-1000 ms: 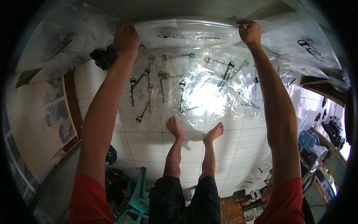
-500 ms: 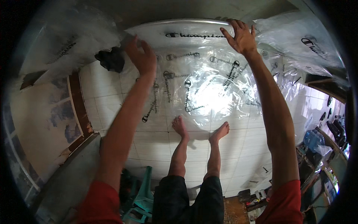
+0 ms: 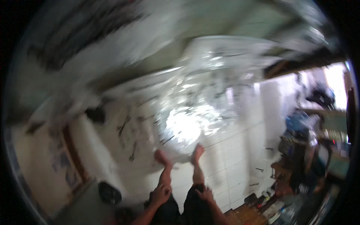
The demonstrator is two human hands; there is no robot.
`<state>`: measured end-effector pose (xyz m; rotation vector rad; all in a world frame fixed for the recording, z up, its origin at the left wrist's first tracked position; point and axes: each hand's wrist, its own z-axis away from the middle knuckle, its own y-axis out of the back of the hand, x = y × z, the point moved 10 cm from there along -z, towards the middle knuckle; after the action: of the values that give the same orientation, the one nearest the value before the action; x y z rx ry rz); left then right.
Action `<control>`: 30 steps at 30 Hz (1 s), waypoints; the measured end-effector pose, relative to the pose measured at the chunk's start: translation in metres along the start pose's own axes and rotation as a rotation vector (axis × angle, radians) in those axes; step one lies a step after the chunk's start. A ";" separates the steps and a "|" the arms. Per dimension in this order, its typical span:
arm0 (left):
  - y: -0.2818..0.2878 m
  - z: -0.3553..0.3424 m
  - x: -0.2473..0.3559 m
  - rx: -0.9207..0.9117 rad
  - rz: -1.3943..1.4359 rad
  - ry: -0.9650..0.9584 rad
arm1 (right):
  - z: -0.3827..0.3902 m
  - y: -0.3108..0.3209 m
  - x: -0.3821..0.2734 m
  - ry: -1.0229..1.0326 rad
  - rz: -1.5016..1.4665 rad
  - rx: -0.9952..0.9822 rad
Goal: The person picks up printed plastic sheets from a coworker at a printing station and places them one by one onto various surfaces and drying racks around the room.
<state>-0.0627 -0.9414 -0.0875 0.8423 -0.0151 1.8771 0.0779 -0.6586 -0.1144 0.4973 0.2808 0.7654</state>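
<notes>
My left hand (image 3: pixel 161 194) rests on my left thigh just above the knee, on the dark shorts (image 3: pixel 167 210). Its fingers are smeared by motion. On the other thigh lies my right hand (image 3: pixel 205 195), fingers apart and nothing visible in it. Beyond my bare feet a clear plastic sheet (image 3: pixel 213 93) with dark print spreads over the tiled floor, crumpled and shining brightly in the middle. Its far edge lies against a grey-green surface. The whole picture is blurred.
A dark crumpled bundle (image 3: pixel 95 114) sits at the left of the sheet. Nearer stands a round black object (image 3: pixel 109 192). At right are a blue water bottle (image 3: pixel 298 123) and cluttered shelving (image 3: pixel 296 161). A brown wooden board (image 3: pixel 245 215) lies at lower right.
Both hands have left the sheet's far edge and come back to my thighs. The view has swung and tilted, and the sheet now looks more rumpled on the right.
</notes>
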 end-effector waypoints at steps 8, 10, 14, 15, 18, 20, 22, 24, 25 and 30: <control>-0.039 0.031 -0.016 -0.236 -0.346 0.436 | 0.103 0.037 0.143 -0.278 -0.752 -0.204; -0.064 0.022 0.000 -0.170 -0.275 0.298 | 0.117 0.043 0.178 -0.307 -0.815 -0.051; -0.103 0.030 0.059 -0.074 -0.220 0.244 | 0.097 0.009 0.273 -0.374 -1.031 0.105; -0.100 0.023 0.063 0.078 -0.218 0.252 | 0.092 0.020 0.283 -0.383 -1.075 0.031; -0.105 -0.023 0.102 0.148 -0.369 0.290 | 0.087 0.045 0.327 -0.376 -1.108 0.003; -0.122 -0.065 0.142 0.150 -0.585 0.194 | 0.078 0.059 0.344 -0.292 -1.181 0.005; -0.147 -0.055 0.288 0.342 -0.256 -0.145 | 0.065 0.016 0.379 -0.304 -1.363 0.131; -0.173 -0.066 0.377 0.303 -0.264 -0.341 | 0.072 0.045 0.402 -0.302 -1.151 0.234; -0.202 -0.082 0.408 0.258 -0.298 -0.371 | 0.080 0.047 0.422 -0.299 -1.197 0.228; -0.285 -0.083 0.558 0.052 -0.165 -0.540 | 0.093 0.065 0.476 -0.240 -1.449 0.340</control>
<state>-0.0005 -0.3298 0.0588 1.3234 -0.2244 1.4574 0.4077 -0.3067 -0.0316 0.5503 0.4518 -0.7593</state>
